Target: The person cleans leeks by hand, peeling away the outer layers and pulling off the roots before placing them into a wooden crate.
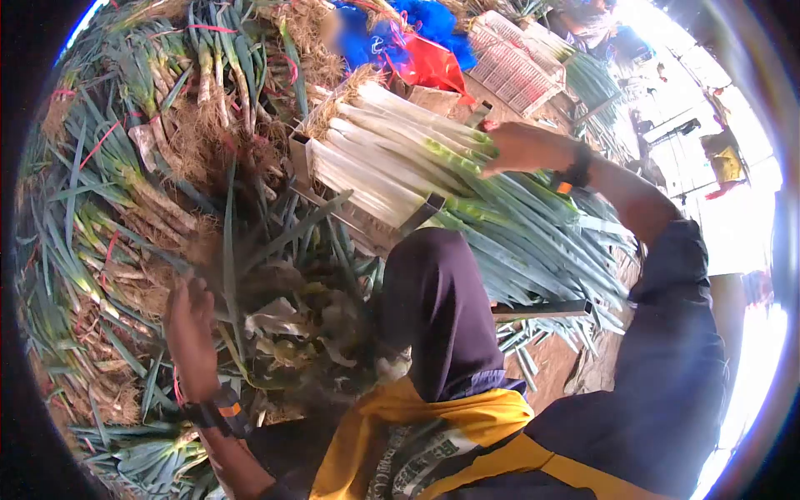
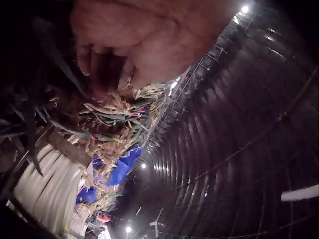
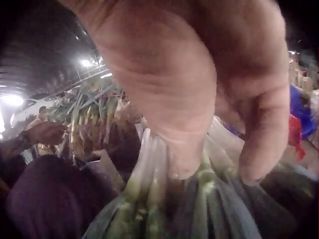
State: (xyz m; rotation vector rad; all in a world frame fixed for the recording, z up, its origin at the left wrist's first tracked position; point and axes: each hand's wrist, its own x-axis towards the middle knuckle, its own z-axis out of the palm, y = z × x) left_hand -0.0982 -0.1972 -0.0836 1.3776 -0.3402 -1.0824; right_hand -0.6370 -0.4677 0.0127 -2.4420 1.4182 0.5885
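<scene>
Long green onions (image 1: 375, 158) lie stacked side by side in a metal frame (image 1: 300, 158), white stalks to the left and green leaves to the right. My right hand (image 1: 529, 148) is over the stack where white turns green. In the right wrist view, its thumb (image 3: 184, 154) and a finger (image 3: 261, 144) come down on either side of some stalks (image 3: 207, 174), gripping them. Off to the left, my left hand (image 1: 192, 333) hovers by the heap of unpeeled green onions (image 1: 154, 200). Its fingers are loosely bent, and nothing shows in them.
Peeled scraps (image 1: 287, 329) lie between the left hand and my bent knee (image 1: 433, 275). Behind the stack are blue plastic bags (image 1: 425, 25), a red bag (image 1: 429, 67) and a white crate (image 1: 517, 62). A low metal bar (image 1: 542, 311) runs under the leaves.
</scene>
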